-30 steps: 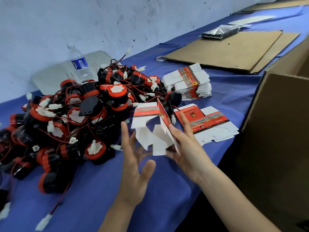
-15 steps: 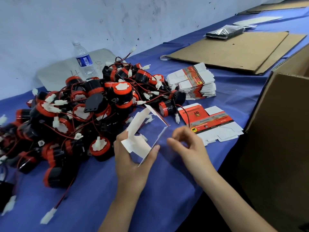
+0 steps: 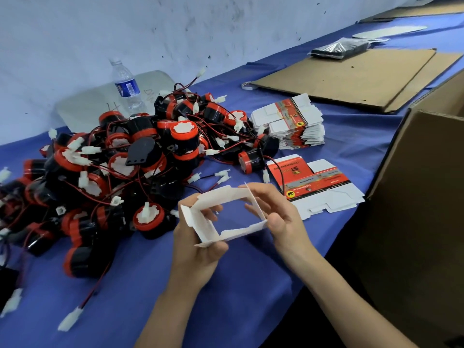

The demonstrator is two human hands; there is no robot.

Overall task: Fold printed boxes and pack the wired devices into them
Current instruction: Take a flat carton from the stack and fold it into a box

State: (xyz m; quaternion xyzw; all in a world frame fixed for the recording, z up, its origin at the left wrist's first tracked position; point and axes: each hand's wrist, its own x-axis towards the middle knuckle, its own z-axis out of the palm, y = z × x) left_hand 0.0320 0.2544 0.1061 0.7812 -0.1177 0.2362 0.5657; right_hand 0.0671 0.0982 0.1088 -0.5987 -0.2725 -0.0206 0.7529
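I hold a small printed box [image 3: 200, 226] between both hands above the blue table, opened into a square tube with its white inside facing me. My left hand [image 3: 198, 247] grips its left and near walls, fingers reaching inside. My right hand [image 3: 278, 217] pinches the right wall at the near corner. A big heap of red-and-black wired devices [image 3: 120, 167] with white plugs lies to the left. One flat printed box blank [image 3: 316, 187] lies just right of my hands, and a banded stack of blanks [image 3: 293, 124] sits behind it.
A large open cardboard carton [image 3: 414, 202] stands at the right table edge. Flat cardboard sheets [image 3: 351, 76] and a dark plastic packet [image 3: 339, 49] lie at the back right. A water bottle [image 3: 126, 86] stands by the wall on a grey board [image 3: 82, 109].
The box went from a flattened, tilted blank in my left hand to an opened square tube. My right hand moved in and took hold of its right wall.
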